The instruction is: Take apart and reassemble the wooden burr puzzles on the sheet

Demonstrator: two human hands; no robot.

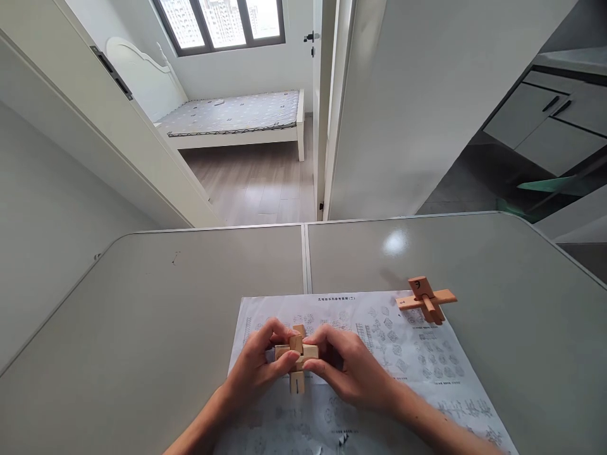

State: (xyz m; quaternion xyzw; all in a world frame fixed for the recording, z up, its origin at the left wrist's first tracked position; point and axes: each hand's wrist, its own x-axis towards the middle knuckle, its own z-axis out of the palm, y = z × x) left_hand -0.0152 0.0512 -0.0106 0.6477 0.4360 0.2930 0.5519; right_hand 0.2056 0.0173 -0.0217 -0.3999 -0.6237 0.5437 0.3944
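We see wooden blocks [296, 344] at lower centre of frame; our left hand [256, 363] pinches their left side, right hand [353, 365] their right, both grips narrow, holding them. Printed sheet [270, 309] underneath, on the bench [142, 316]; wooden cross [422, 289] right of centre.

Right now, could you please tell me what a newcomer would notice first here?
Probably the left hand and right hand, gripping a light wooden block assembly over a printed sheet. Next comes a redder wooden cross at the sheet's far right corner. Farther back, a bed shows below a bright window.
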